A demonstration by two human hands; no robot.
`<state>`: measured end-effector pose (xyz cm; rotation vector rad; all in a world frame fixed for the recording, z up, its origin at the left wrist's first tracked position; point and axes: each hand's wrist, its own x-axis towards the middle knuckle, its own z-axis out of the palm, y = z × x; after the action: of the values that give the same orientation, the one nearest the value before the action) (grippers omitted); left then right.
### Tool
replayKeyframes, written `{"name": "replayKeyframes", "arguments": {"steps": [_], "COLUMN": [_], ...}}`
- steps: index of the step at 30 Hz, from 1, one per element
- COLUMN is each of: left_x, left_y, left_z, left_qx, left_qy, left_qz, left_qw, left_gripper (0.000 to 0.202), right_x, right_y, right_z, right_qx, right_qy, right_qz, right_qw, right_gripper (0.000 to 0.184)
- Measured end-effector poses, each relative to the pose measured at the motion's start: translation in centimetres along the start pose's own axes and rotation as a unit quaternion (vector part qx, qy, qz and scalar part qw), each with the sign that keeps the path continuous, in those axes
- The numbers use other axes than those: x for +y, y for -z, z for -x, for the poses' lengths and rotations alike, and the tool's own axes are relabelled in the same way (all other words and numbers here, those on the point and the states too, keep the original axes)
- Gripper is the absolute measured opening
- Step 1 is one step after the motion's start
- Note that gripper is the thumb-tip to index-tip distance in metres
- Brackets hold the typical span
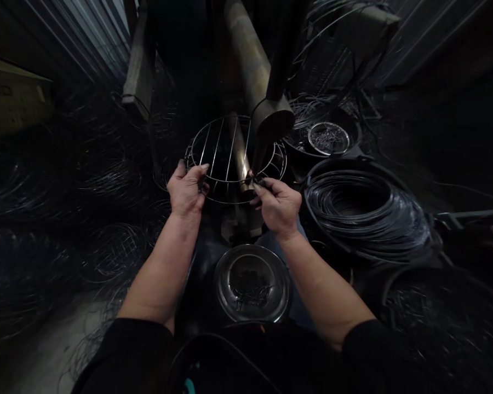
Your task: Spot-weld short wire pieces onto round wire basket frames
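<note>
Dim workshop, corrugated wall [86, 33] behind, black wire piled all over the floor. We hold a round wire frame [219, 145] in front of us, right under the tapered tip of a big metal machine arm [250, 71]. Left hand [187, 191]: grip closed on the near left rim. Right hand [277, 205]: grip pinched shut on the near right rim by the tip; we cannot tell if a small piece is pinched in too. Coil of wire [365, 213] to the right, and a steel bowl [252, 282] of small bits sits below the hands. We judge the frame light, stiff at the hoop, springy in the thin ribs, bare metal and a bit slick. Best held on the rim, both sides.
</note>
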<state>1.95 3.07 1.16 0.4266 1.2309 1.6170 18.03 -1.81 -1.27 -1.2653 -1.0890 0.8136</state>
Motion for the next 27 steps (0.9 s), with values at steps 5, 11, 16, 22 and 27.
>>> {"name": "replayKeyframes", "arguments": {"steps": [5, 11, 16, 22, 27], "left_x": [-0.2, 0.4, 0.9, 0.6, 0.3], "left_y": [0.4, 0.7, 0.8, 0.8, 0.8], "left_z": [0.4, -0.4, -1.2, -0.8, 0.5], "left_qx": [-0.035, -0.035, -0.037, -0.034, -0.006], "left_qy": [-0.025, 0.002, 0.036, 0.014, -0.015], "left_qz": [-0.005, -0.017, -0.032, -0.025, -0.008], "left_qw": [0.999, 0.999, 0.998, 0.999, 1.0], "left_gripper": [0.036, 0.047, 0.074, 0.071, 0.068], "right_x": [0.3, -0.8, -2.5, -1.9, -1.4], "right_y": [0.0, 3.8, 3.1, -1.1, -0.9], "right_z": [0.3, 1.3, 2.7, 1.5, 0.8], "right_qx": [-0.005, 0.041, -0.12, -0.083, -0.086], "right_qy": [-0.012, 0.093, 0.07, -0.042, -0.039], "right_qz": [-0.017, 0.062, 0.003, -0.054, 0.032], "right_qw": [1.0, 0.993, 0.99, 0.994, 0.995], "right_gripper": [0.017, 0.015, 0.021, 0.015, 0.012]}}
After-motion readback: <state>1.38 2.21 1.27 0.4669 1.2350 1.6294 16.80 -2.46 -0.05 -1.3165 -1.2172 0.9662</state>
